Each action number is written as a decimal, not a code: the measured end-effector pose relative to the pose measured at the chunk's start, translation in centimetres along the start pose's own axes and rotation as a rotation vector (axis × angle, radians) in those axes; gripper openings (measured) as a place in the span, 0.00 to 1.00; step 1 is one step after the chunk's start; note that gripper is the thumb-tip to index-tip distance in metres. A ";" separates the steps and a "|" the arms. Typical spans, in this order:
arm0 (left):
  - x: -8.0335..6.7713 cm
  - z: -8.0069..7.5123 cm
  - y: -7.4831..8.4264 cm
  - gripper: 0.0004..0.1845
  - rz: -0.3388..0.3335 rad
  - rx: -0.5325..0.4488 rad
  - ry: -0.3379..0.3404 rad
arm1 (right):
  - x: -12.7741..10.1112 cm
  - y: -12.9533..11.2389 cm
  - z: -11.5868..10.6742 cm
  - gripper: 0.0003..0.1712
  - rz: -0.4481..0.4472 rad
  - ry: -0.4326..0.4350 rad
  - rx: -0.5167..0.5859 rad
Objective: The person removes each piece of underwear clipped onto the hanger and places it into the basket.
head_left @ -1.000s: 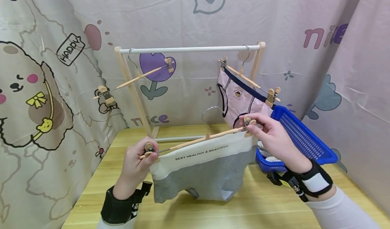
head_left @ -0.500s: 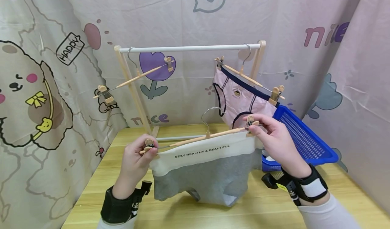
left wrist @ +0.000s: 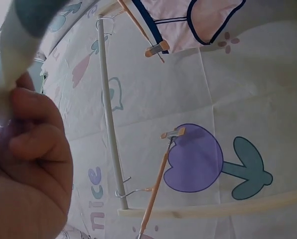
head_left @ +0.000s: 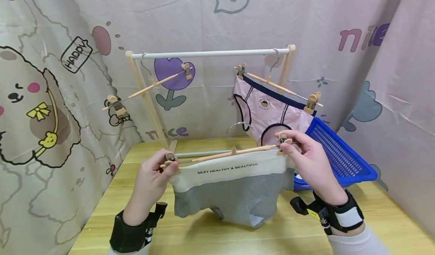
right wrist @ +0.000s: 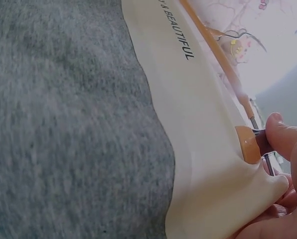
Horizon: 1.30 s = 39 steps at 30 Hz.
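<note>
Grey underpants (head_left: 234, 194) with a white lettered waistband hang from a wooden clip hanger (head_left: 217, 156) above the table, its metal hook pointing up. At the hanger's left end my left hand (head_left: 152, 179) pinches the clip between thumb and fingers. My right hand (head_left: 310, 158) pinches the right clip (head_left: 283, 138); the right wrist view shows that clip's jaw (right wrist: 247, 144) over the waistband, with the thumb on its lever and fingers at the cloth behind. In the left wrist view the left hand (left wrist: 31, 164) has curled fingers at the band, its clip hidden.
Behind stands a rack with a white rail (head_left: 210, 54). On it hang a bare clip hanger (head_left: 153, 84) at left and pink underpants (head_left: 268, 108) with navy trim at right. A blue basket (head_left: 343, 157) stands on the wooden table (head_left: 112, 213) at right.
My right hand has shifted slightly rightward with its clip, and the waistband looks more spread. The left hand has risen a little. The pink underpants on the rack have swung round to face forward more.
</note>
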State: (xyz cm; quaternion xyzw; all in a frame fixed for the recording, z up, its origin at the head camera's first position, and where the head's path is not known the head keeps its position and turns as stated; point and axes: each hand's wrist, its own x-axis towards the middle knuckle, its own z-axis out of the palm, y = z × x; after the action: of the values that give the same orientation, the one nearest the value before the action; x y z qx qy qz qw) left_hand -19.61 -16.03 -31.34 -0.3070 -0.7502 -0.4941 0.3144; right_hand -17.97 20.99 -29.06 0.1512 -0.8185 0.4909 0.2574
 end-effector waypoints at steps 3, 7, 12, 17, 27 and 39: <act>-0.1 0.0 0.2 0.16 -0.054 0.042 0.004 | -0.1 0.1 0.0 0.13 -0.010 0.016 0.007; -0.1 0.1 0.5 0.12 -0.103 0.110 0.026 | -0.1 0.2 0.1 0.12 -0.027 0.032 0.012; -0.1 0.1 0.9 0.08 -0.139 0.168 0.046 | -0.2 0.2 0.3 0.12 -0.030 0.042 0.008; -0.1 0.2 1.4 0.07 -0.180 0.261 0.063 | -0.4 0.2 0.4 0.12 -0.027 0.055 0.004; -0.2 1.3 1.7 0.27 0.025 0.436 0.181 | -0.5 0.4 0.7 0.12 -0.052 0.079 -0.032; -1.2 3.9 3.6 0.23 0.180 0.411 0.094 | -0.7 0.3 1.4 0.12 -0.136 0.133 -0.101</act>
State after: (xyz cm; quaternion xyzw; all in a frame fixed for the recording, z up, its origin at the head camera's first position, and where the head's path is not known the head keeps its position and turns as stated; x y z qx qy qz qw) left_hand -16.73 -11.45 -31.55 -0.2790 -0.7891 -0.3146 0.4478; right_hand -17.93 19.91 -30.15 0.1604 -0.8110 0.4395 0.3513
